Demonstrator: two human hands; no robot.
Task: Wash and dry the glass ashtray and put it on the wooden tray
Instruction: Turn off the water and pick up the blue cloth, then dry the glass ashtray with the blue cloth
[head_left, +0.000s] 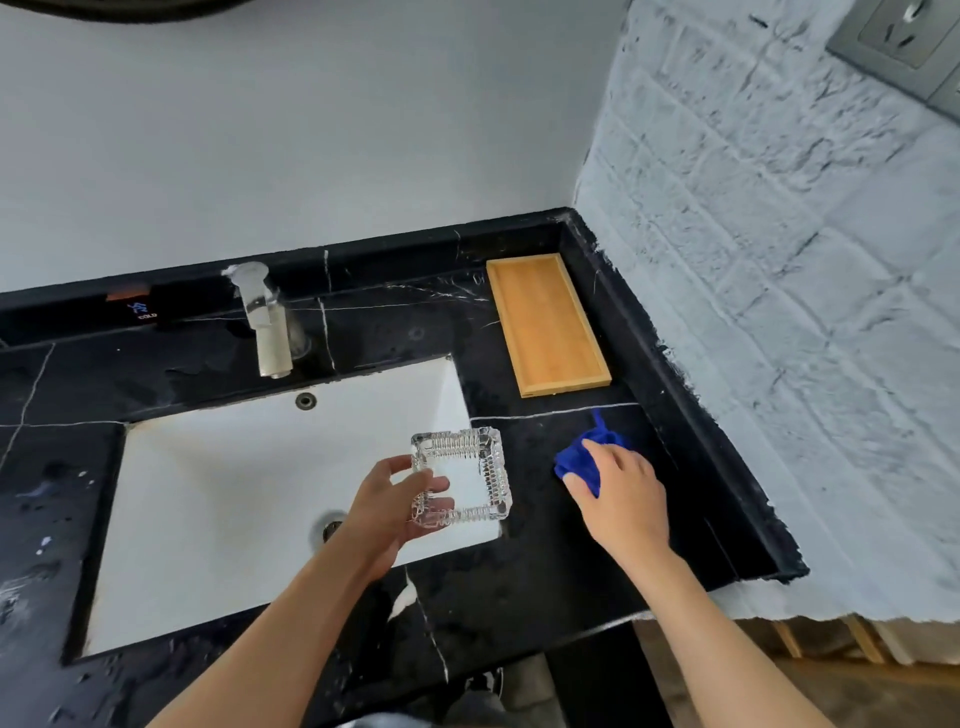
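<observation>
L hand (387, 512) gripping glass ashtray (461, 475) over sink (218, 499), R hand (621, 491) clutching blue cloth (582, 460)

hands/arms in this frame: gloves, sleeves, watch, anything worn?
Nothing worn that shows. Left hand and right hand are bare, no gloves, rings or watch visible. Both forearms are bare to the frame's bottom edge; no sleeve in view.

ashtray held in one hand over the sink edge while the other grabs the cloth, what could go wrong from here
The left hand grips the glass ashtray by one side only, above the sink rim; if the glass is wet, it could slip and chip on the black counter. The right hand has the blue cloth bunched, so it may dry the ribbed walls poorly. A damp ashtray could then mark the wooden tray.
</observation>
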